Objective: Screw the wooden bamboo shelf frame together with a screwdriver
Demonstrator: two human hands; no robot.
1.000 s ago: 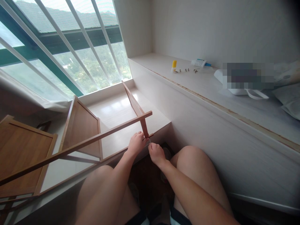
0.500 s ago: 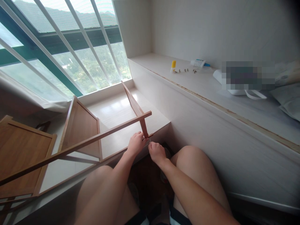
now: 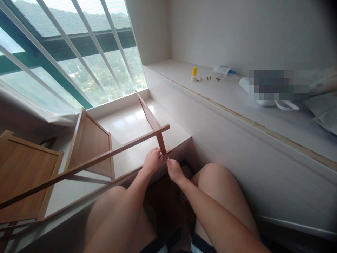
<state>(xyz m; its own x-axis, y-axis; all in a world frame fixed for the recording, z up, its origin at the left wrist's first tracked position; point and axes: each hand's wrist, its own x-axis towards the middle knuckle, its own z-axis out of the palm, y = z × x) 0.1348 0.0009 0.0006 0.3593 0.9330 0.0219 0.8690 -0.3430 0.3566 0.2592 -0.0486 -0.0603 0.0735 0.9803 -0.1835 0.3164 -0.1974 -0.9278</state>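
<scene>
A wooden shelf frame [image 3: 113, 154] lies on its side, with flat panels set between long rails. My left hand [image 3: 152, 161] is closed around the lower corner of its end panel [image 3: 150, 114], by the end of the lower rail. Just right of it, my right hand [image 3: 175, 169] is closed on a thin metal tool [image 3: 169, 157], whose shaft points up to the rail end. The tool's handle is hidden in my fist, so its exact kind does not show. The middle panel [image 3: 89, 147] and a further panel [image 3: 25, 175] stand to the left.
The frame rests on a pale window ledge [image 3: 126, 123] below a barred window [image 3: 92, 52]. On the higher shelf [image 3: 252, 123] at right are a yellow-capped glue bottle [image 3: 194, 74], several small screws [image 3: 207, 78], a white tube [image 3: 222, 70] and a blurred-out item. My knees flank my arms.
My right hand has turned slightly at the wrist around the tool. My left hand and the frame stay in place; the view shifts very slightly.
</scene>
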